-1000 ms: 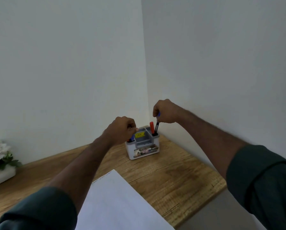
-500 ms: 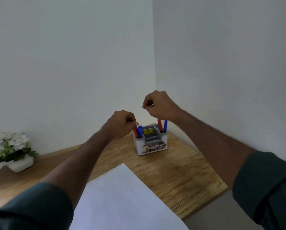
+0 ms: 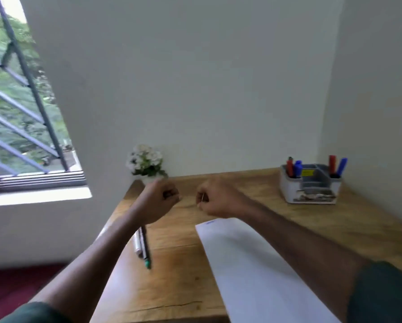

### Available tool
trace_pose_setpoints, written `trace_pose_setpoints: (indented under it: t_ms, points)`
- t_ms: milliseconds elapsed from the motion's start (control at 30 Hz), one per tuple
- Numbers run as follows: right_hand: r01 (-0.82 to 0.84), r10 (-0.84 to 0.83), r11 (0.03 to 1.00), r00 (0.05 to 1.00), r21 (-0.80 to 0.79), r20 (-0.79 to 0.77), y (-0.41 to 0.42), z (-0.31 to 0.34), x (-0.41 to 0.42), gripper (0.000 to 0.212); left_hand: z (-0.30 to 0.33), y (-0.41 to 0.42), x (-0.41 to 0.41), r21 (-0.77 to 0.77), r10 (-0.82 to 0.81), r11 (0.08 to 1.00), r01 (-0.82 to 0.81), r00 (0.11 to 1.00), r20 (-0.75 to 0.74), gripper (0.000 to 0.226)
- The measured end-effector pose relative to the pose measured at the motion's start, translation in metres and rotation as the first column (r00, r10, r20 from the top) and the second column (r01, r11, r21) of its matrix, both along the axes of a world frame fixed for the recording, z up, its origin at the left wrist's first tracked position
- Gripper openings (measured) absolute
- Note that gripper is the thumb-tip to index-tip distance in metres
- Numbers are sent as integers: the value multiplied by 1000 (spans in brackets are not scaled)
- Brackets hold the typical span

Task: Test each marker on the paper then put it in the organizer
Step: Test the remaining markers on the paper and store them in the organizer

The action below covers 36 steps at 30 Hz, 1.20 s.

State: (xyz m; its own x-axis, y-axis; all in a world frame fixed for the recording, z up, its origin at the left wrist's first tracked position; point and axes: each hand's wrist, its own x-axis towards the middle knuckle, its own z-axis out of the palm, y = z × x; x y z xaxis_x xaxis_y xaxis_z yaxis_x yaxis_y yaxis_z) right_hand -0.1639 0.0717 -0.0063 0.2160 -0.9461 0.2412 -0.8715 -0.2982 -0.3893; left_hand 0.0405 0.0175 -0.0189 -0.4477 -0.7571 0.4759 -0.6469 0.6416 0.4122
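The grey organizer (image 3: 309,193) stands at the table's far right corner with a red and a blue marker (image 3: 293,168) in its left slot and another red and blue pair (image 3: 336,164) in its right slot. Loose markers (image 3: 143,244), one with a green end, lie on the wood near the left edge, partly under my left forearm. The white paper (image 3: 253,269) lies in front with a small blue mark at its top. My left hand (image 3: 159,201) and my right hand (image 3: 216,199) hover above the table, both loosely fisted and holding nothing.
A white pot of white flowers (image 3: 146,163) stands at the back left of the wooden table (image 3: 277,220). A barred window (image 3: 20,113) opens on the left. Walls close in behind and to the right.
Both hands have pulled back from the organizer toward the table's left side, leaving the markers in it. The view has swung left, so the window and loose markers now show.
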Motion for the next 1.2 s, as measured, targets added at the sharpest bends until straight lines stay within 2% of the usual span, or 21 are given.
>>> trace_pose_setpoints:
  t_ms: [167,267,367,433,500,600,767,833,933,1067,1133,1200]
  points:
    - [-95,95,989,995,115,8,-6,-26,77,6,-28,1,79,26,144,989,-143,987,-74,38]
    - [-126,130,976,992,176,-8,-6,-35,109,24,-36,4,104,34,196,981,-193,977,-89,39]
    - [-121,150,962,983,246,-102,-4,-41,128,35,-46,2,117,54,227,973,-223,969,-100,31]
    - [-90,130,960,982,266,-135,-3,-43,133,34,-51,1,120,70,237,971,-231,966,-99,28]
    - [-51,101,953,983,299,-154,-3,-41,134,23,-54,1,120,85,232,971,-224,968,-94,25]
    - [5,50,941,987,339,-153,-1,-38,129,16,-55,1,117,104,230,969,-222,970,-72,31]
    - [93,-71,971,992,222,-107,3,-37,110,15,-55,2,114,110,211,973,-204,975,-64,32]
    - [103,-94,983,993,153,-66,5,-36,99,14,-54,3,110,81,192,979,-185,978,-84,31]
    - [89,-91,995,995,48,49,7,-31,80,13,-48,3,102,-27,149,988,-153,983,-108,14]
    - [13,-23,999,974,46,224,7,-26,49,12,-40,-1,80,-14,58,998,-59,997,-59,41]
    - [-29,3,997,944,72,331,8,-24,34,10,-33,0,64,-34,-6,999,5,999,-48,34]
    - [-35,4,998,859,51,511,10,-21,19,8,-27,2,48,18,-97,995,99,993,-69,19]
